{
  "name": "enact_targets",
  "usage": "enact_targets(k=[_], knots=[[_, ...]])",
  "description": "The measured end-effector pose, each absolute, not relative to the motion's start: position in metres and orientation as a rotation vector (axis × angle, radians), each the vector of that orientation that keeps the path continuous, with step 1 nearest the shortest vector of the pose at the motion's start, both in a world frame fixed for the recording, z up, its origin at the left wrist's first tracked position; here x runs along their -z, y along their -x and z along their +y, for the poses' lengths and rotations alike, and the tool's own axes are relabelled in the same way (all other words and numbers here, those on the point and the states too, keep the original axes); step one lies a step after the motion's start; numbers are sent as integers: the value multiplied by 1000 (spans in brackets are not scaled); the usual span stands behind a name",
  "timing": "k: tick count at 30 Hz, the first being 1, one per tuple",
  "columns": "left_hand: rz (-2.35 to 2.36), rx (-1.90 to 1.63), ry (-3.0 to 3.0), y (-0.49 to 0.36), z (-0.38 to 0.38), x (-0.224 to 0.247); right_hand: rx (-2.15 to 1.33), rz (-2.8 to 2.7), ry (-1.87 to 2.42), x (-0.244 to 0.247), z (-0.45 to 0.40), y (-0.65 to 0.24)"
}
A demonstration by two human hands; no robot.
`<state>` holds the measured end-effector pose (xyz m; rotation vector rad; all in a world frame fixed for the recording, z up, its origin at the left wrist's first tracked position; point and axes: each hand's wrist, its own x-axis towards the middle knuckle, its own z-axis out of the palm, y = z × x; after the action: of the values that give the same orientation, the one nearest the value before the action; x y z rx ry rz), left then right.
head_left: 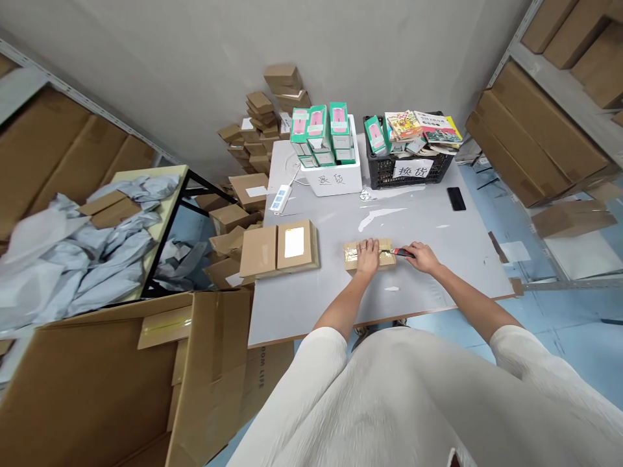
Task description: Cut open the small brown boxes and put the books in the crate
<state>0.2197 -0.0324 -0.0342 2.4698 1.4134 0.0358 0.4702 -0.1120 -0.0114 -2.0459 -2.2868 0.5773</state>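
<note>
A small cardboard box [349, 255] with shiny tape across it lies on the grey table [311, 298]. Across its middle, my left hand [368, 257] grips it from above, fingers together and reaching the far edge. Just to the right, my right hand [422, 257] is closed around a red and black utility knife [403, 252]. The knife's front end points left over the taped top of the box, close to my left fingers. Whether the blade is in the tape is too small to tell.
Two cardboard boxes [259, 250] sit at the table's left edge. A power strip [280, 199], a white bin [335, 178] of green boxes and a black crate [409, 170] with books stand behind. A phone [456, 199] lies right. A big open carton [214, 363] stands lower left.
</note>
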Motion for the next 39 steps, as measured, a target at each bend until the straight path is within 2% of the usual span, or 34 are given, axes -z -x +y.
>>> enact_targets(k=[10, 18, 25, 34, 39], knots=[[1436, -73, -2433, -218, -39, 40, -556, -2035, 2117, 4, -112, -513], [1476, -95, -2363, -181, -47, 31, -692, -2046, 1971, 9, -61, -452], [1416, 29, -2358, -154, -54, 21, -839, -2209, 1909, 0, -15, -390], [1508, 152, -2234, -145, -37, 24, -958, -2061, 2061, -5, -29, -396], [1516, 82, -2224, -150, -26, 19, -1020, -1865, 2048, 4, -50, -400]])
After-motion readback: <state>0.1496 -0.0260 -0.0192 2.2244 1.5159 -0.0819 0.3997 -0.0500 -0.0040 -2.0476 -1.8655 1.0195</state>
